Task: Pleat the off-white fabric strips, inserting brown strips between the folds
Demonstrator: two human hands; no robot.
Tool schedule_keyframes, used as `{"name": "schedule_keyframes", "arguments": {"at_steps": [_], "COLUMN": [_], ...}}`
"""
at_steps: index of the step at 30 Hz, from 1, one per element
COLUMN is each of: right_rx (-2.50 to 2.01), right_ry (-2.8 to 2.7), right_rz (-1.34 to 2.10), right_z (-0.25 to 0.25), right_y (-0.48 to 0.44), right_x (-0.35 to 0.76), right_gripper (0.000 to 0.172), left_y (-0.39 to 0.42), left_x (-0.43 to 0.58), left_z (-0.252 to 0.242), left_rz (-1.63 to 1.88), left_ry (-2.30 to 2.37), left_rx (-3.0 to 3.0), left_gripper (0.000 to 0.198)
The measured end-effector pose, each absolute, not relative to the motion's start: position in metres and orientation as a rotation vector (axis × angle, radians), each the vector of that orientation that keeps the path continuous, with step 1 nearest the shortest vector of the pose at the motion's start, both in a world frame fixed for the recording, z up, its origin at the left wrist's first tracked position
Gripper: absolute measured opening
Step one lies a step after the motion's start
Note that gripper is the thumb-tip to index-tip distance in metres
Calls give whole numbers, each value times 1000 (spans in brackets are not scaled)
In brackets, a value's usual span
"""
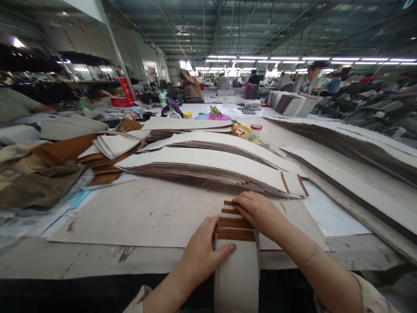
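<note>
A stack of long white strips [237,269] with brown edge bands hangs over the table's near edge, its banded ends fanned in steps. My left hand [208,245] grips the stack's left side, thumb on top and fingers along the edge. At the far right corner of the bands, my right hand [257,211] has its fingers bent onto the brown edges. Behind my hands lies a fanned pile of curved white strips [208,167] with dark edges, two brown bands showing at its right end. A second similar pile [221,141] is just beyond it.
Brown and white pieces [114,145] and dark cloth [42,184] lie at the left. More long strips [358,187] stretch along the right. A lidded jar [255,133] and a yellow bowl [241,131] stand beyond the piles. A person [308,82] is at the back right.
</note>
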State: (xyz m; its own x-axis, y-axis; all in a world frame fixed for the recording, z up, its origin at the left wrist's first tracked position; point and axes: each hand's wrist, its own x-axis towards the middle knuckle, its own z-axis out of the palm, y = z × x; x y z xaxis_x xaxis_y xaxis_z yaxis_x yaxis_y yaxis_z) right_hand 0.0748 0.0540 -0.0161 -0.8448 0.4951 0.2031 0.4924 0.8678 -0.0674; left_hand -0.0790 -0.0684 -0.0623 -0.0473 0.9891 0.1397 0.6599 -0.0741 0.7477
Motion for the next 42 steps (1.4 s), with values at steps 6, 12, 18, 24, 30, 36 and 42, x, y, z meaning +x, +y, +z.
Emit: {"name": "schedule_keyframes", "arguments": {"at_steps": [6,12,18,24,30,36,42], "right_rx": [-774,-770,-755,-809,-969,-1047,-984], "right_ry": [-2981,-3106,-3214,-3193,-3070,-2977,-2945], "right_rz": [21,-53,-124,-89,77,180,248], "right_z": [-36,-31,-26,-29,-30,-34,-40], "right_y": [69,67,60,64,77,80,82], "right_x": [63,45,34,34,41,42,46], "right_gripper": [18,17,17,17,21,23,24], "left_y": [-63,-60,-62,-62,-61,-62,-62], "left_x": [-72,-68,-68,-68,-68,-67,-67], "left_z": [-62,-61,-64,-62,-63,-67,-67], "left_rz": [818,803,825,822,813,807,825], "left_ry": [1730,1703,1712,1722,1729,1729,1737], "left_rx": [2162,2205,2182,2160,2160,2160,2159], "left_gripper": [36,27,27,24,23,24,24]}}
